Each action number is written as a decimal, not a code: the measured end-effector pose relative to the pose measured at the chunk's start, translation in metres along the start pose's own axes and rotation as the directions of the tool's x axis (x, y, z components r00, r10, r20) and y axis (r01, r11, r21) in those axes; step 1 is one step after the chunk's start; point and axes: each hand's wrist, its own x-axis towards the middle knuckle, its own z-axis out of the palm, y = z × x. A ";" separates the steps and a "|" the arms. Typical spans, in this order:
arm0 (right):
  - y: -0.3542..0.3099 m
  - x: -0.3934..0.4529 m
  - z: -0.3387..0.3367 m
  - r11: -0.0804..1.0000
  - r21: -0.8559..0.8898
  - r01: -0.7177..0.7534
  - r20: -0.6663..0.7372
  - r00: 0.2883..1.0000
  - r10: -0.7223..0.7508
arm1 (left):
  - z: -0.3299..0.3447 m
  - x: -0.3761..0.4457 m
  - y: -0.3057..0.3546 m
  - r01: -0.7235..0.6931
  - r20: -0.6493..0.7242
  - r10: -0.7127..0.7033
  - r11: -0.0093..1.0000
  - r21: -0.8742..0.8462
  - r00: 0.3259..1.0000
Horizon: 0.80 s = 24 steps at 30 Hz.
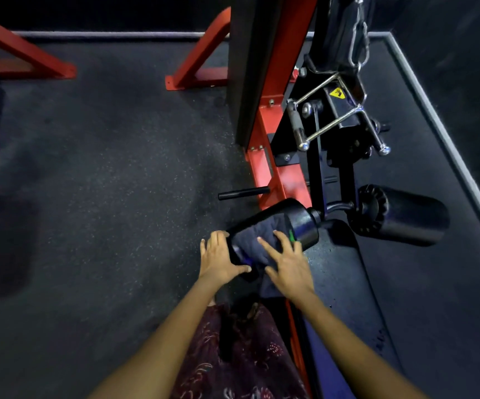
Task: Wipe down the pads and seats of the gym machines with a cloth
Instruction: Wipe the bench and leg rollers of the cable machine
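A dark grey cloth (257, 240) is draped over the left black roller pad (273, 211) of a red and black gym machine. My right hand (286, 264) presses the cloth onto the pad with spread, straight fingers. My left hand (218, 259) lies against the pad's left end, fingers over the top and thumb beneath it. A second black roller pad (405, 216) sticks out to the right of the machine's arm. The black seat (345, 283) lies below the pads, running toward me.
The red upright frame (273, 82) rises behind the pads. A chrome double handle (336, 119) hangs from a carabiner at the upper right. A black peg (243, 193) juts left from the frame. Red frame legs (201, 70) stand on the speckled rubber floor (103, 168).
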 end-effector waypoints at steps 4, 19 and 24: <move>0.044 0.029 -0.027 0.970 0.030 -0.239 -0.094 0.966 0.241 | -0.008 0.019 -0.002 0.059 0.251 -0.094 0.988 0.142 0.963; -0.033 0.011 -0.006 0.991 -0.070 -0.111 -0.050 0.993 0.108 | 0.024 -0.011 0.035 0.065 0.119 -0.158 0.826 0.559 0.980; 0.017 0.044 -0.030 0.925 0.058 -0.377 -0.139 0.914 0.381 | 0.033 -0.020 0.034 0.061 0.080 -0.138 0.793 0.607 0.987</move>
